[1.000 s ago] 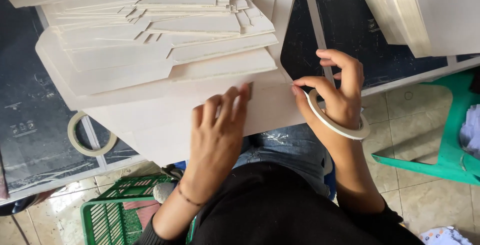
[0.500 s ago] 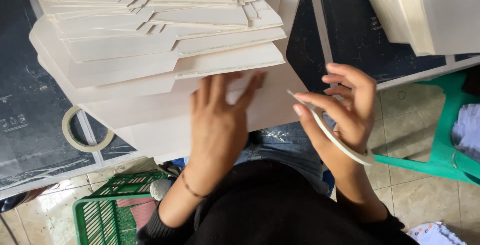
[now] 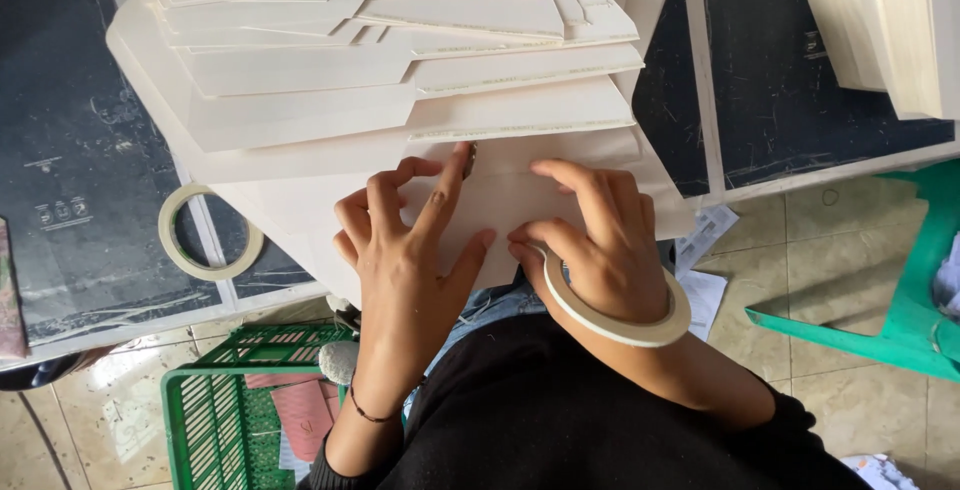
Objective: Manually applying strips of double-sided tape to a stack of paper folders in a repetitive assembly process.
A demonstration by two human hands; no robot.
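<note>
- right, the left hand (image 3: 405, 250) is down flat on the topmost cream folded card sheet (image 3: 520, 195), fingers spread, palm open, index tip right beside a small dark mark at the sheet's upper edge; it pins the sheet and grips nothing.
- the right hand (image 3: 600, 240) presses the same sheet just beside the left, fingers curled down onto it, closed on nothing that shows.
- a pale ring-shaped roll of tape (image 3: 615, 315) sits around the right wrist like a bangle, hanging loose below the knuckles.
- the sheet lies at the near end of a fanned pile of cream die-cut card blanks (image 3: 400, 60) that overhangs the near edge of the dark scratched table top (image 3: 60, 200).
- a second pale tape ring (image 3: 205, 235) lies flat on the table, well apart to the left.
- below the left forearm stands a green plastic crate (image 3: 210, 415); a green plastic chair (image 3: 900, 310) stands at right.
- the risk, as i judge it: the pile overhangs, so uneven pressing could slide the top sheet or tip the fan toward the lap.
- the wrist roll could swing in, snag the sheet's edge and shift it.
</note>
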